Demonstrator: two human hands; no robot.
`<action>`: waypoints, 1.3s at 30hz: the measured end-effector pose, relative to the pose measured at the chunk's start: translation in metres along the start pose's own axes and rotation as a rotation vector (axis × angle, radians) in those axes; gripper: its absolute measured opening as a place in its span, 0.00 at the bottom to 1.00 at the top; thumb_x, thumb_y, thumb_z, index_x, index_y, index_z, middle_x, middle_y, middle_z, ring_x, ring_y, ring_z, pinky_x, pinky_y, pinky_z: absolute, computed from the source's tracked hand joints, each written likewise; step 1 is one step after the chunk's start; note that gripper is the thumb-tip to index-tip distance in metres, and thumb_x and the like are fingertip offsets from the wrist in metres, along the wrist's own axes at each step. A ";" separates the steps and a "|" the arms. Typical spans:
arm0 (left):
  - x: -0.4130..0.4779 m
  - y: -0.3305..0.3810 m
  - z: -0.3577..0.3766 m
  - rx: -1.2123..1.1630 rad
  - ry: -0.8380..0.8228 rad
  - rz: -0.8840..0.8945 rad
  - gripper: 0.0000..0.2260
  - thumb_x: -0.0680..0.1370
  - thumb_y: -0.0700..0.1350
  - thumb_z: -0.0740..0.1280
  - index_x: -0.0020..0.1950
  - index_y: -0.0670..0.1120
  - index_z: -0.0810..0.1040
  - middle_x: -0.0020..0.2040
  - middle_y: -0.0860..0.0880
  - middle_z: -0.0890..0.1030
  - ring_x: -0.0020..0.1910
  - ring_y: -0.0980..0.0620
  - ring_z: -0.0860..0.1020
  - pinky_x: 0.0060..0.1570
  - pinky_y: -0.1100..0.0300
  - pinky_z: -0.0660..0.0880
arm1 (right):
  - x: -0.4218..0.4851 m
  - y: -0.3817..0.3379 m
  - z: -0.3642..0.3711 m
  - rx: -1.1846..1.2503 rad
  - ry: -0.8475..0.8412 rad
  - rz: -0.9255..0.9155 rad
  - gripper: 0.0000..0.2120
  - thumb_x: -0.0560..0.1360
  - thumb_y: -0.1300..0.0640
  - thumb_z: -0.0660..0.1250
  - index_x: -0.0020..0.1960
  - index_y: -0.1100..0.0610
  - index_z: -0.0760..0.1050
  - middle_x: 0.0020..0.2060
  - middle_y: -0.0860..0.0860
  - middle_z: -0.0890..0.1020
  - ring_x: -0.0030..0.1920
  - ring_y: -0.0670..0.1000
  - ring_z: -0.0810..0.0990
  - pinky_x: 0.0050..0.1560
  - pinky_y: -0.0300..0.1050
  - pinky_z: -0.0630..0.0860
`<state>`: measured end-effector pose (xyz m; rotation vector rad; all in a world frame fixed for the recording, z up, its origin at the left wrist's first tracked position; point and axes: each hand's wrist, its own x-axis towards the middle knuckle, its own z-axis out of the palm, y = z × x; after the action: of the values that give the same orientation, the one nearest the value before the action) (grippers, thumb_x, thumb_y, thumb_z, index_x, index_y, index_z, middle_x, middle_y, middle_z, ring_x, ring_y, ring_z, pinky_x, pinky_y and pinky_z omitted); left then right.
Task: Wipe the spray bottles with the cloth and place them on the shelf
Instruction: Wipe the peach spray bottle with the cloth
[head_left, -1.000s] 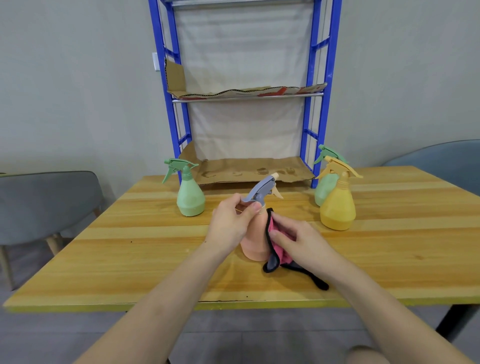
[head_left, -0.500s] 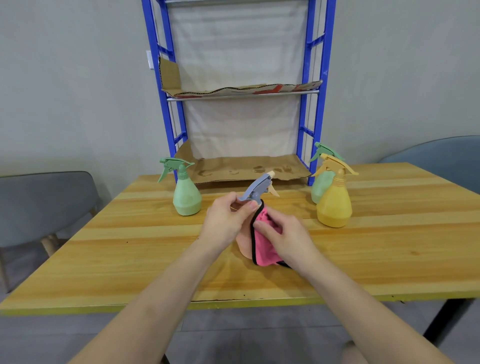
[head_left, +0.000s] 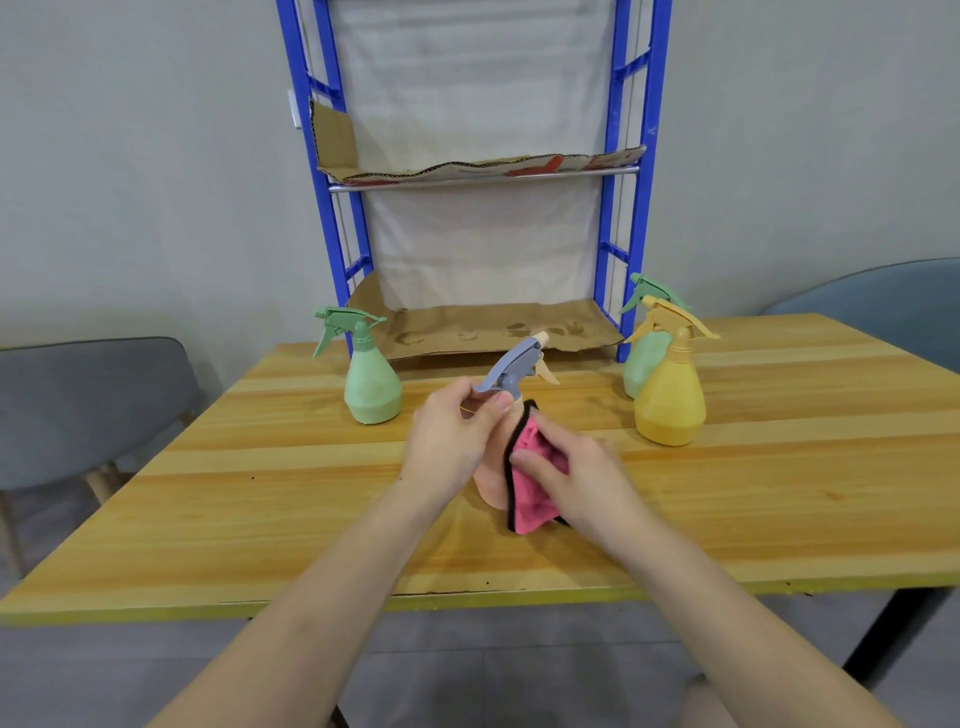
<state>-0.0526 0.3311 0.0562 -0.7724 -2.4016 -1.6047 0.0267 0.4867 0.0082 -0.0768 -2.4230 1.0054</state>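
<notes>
The left hand (head_left: 451, 441) is pinching the peach bottle's (head_left: 488, 483) neck; the right hand (head_left: 582, 480) is pressing the cloth (head_left: 530, 493) against it, seemingly gripped.

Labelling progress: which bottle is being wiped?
The pink bottle: left hand grips its neck, right hand holds the cloth against it. The yellow bottle and both green bottles stand untouched.

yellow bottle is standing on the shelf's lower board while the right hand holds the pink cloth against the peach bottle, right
Not quite. The head view shows the yellow bottle standing on the table, beside the shelf, not on its lower board. The rest holds: the right hand holds the pink cloth against the peach bottle.
</notes>
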 end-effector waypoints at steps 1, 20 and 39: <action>0.000 -0.001 0.001 0.008 0.012 -0.003 0.08 0.81 0.53 0.70 0.50 0.49 0.83 0.44 0.56 0.84 0.44 0.56 0.80 0.44 0.55 0.74 | -0.004 0.007 -0.002 -0.032 -0.035 0.019 0.25 0.79 0.45 0.70 0.76 0.45 0.73 0.38 0.43 0.81 0.39 0.44 0.76 0.41 0.36 0.70; -0.004 -0.002 0.001 -0.091 -0.022 -0.047 0.11 0.79 0.48 0.74 0.60 0.46 0.82 0.53 0.53 0.85 0.54 0.55 0.83 0.62 0.48 0.79 | -0.008 0.002 -0.002 -0.059 0.014 0.027 0.21 0.77 0.51 0.74 0.68 0.56 0.80 0.68 0.50 0.76 0.65 0.51 0.76 0.67 0.46 0.71; -0.005 -0.008 0.002 -0.018 -0.014 0.045 0.10 0.81 0.48 0.71 0.60 0.47 0.82 0.53 0.55 0.85 0.54 0.58 0.82 0.61 0.51 0.78 | -0.002 -0.010 0.004 0.107 -0.067 0.066 0.30 0.77 0.40 0.67 0.78 0.38 0.66 0.58 0.38 0.84 0.59 0.43 0.81 0.63 0.50 0.77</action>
<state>-0.0524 0.3291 0.0466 -0.8369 -2.3646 -1.6116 0.0279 0.4761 0.0117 -0.0871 -2.4359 1.1831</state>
